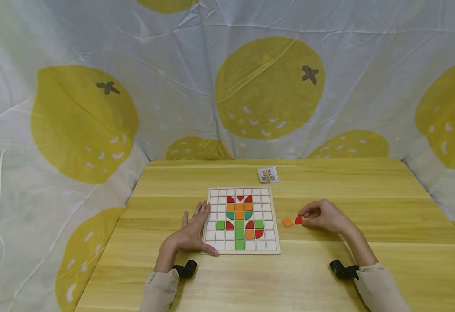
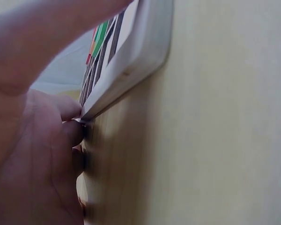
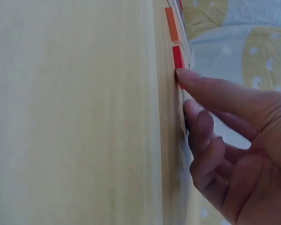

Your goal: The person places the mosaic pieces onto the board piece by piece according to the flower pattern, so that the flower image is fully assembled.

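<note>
Right now the right hand [image 1: 326, 215] is resting on the table [image 1: 368, 182] just to the right of the board [image 1: 274, 251], and its thumb and forefinger are pinching, or at least touching, a small red piece [image 1: 298, 220] that is lying flat on the wood; the right wrist view is showing one fingertip [image 3: 182, 75] pressing against the red piece [image 3: 177, 57], though it is too edge-on to tell whether the piece is actually lifted. An orange square [image 1: 287, 222] is lying just beside the red piece on its board side, so it is sitting between the hand and the board. The red piece is far nearer to the right hand than to the left. The left hand [image 1: 191, 232] is lying flat and relaxed against the left edge of the board, fingers straight, thumb along the front corner, holding nothing but steadying the frame; the left wrist view is showing the palm [image 2: 33, 154] touching the board's rim [image 2: 145, 51]. Inside the board a pattern of red, orange and green tiles is sitting among white squares. A small pattern card [image 1: 268, 175] is lying beyond the board, well apart from both hands.
</note>
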`<control>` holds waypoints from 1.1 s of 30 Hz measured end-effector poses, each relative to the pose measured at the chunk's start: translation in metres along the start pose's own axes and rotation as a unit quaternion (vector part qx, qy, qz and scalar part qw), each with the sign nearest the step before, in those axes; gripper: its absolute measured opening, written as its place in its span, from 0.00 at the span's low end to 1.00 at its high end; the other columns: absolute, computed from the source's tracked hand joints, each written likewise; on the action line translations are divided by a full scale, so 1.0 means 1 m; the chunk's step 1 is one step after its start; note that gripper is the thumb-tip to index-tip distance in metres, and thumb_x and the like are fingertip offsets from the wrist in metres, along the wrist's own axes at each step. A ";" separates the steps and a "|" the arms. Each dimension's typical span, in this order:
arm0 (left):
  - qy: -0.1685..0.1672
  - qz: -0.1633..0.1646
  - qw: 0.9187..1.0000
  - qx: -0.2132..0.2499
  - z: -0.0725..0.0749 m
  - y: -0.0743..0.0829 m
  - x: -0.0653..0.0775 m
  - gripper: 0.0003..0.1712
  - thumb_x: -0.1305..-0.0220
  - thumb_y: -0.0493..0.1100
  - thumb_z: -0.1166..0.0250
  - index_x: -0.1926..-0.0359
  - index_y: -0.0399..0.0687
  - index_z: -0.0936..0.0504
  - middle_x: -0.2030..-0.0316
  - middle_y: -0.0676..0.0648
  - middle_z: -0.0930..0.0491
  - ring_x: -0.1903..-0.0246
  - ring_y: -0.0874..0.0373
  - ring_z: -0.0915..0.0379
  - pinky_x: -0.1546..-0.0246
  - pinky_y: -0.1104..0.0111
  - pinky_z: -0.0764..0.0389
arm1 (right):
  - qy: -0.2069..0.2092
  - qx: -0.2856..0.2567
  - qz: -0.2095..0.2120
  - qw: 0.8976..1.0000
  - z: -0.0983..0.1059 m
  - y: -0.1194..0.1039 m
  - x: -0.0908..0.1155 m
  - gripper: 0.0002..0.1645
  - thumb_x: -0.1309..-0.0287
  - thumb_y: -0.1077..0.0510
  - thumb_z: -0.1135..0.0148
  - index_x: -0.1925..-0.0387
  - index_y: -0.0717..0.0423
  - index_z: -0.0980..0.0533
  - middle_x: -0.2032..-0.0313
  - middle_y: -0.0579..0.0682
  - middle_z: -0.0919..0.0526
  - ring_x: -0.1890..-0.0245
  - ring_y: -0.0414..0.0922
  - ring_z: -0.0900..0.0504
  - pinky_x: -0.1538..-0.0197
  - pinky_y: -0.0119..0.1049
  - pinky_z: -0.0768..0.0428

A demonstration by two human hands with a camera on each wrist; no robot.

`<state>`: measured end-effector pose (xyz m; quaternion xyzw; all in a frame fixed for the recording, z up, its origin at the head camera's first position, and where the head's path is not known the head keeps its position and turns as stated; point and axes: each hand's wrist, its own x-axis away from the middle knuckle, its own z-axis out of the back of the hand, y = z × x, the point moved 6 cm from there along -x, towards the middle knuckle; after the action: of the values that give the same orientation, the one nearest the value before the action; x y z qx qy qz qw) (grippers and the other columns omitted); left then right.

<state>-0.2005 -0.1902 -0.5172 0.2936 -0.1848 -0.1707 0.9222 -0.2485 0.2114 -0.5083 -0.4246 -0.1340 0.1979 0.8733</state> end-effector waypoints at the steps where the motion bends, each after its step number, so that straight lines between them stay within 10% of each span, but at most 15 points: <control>1: 0.001 -0.001 1.000 0.000 0.000 0.000 0.000 0.86 0.59 0.62 0.15 0.17 0.39 0.67 0.17 0.40 0.76 0.18 0.40 0.84 0.27 0.32 0.83 | -0.001 -0.003 0.006 1.000 -0.001 -0.002 0.000 0.15 0.43 0.63 0.25 0.53 0.63 0.14 0.62 0.55 0.13 0.67 0.35 0.21 0.65 0.28 0.20; 10: -0.003 -0.006 1.000 0.003 -0.002 0.003 0.001 0.85 0.58 0.61 0.15 0.18 0.37 0.67 0.17 0.38 0.76 0.18 0.38 0.84 0.27 0.32 0.83 | 0.026 -0.044 -0.063 0.997 -0.007 -0.002 0.001 0.21 0.51 0.59 0.18 0.56 0.63 0.16 0.61 0.56 0.15 0.63 0.42 0.20 0.63 0.28 0.20; 33: 0.002 -0.005 1.000 0.017 0.001 0.004 0.003 0.84 0.57 0.60 0.15 0.17 0.38 0.66 0.17 0.39 0.75 0.18 0.39 0.85 0.27 0.33 0.84 | 0.027 -0.029 -0.030 0.999 -0.019 -0.017 -0.004 0.16 0.44 0.59 0.23 0.55 0.61 0.14 0.64 0.55 0.18 0.69 0.41 0.27 0.69 0.29 0.26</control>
<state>-0.1972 -0.1891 -0.5138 0.3104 -0.1845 -0.1716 0.9166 -0.2410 0.1868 -0.5059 -0.4506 -0.1283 0.1560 0.8696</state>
